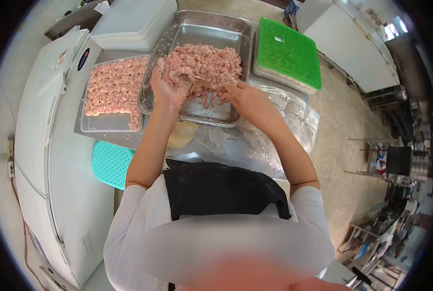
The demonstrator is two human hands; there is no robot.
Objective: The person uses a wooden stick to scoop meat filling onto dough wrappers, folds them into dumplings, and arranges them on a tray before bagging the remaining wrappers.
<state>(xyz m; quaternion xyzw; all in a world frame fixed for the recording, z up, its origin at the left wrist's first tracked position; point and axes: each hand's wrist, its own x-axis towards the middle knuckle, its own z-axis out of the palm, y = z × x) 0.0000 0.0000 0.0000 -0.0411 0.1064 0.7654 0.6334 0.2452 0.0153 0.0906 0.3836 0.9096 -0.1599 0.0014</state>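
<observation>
A steel tray [151, 99] holds a large mound of pink minced meat [211, 60]. My left hand [172, 91] is cupped over the tray's near left part, smeared with meat and with a lump of it in the palm; its fingertips are partly hidden. My right hand [248, 99] is closed round the end of a thin, flat spatula [197, 78], whose meat-coated blade reaches across to my left palm. Nearer my body lie round pale dough wrappers [182, 134]. Left of the steel tray, a clear plastic tray [100, 127] carries rows of small meat-topped dumplings [114, 87].
Stacked white plastic trays [131, 29] stand at the back left. A green-lidded container [288, 53] sits at the right, with clear plastic sheeting [287, 116] before it. A turquoise perforated stool [112, 162] is below the table's left edge, beside a white freezer [66, 160].
</observation>
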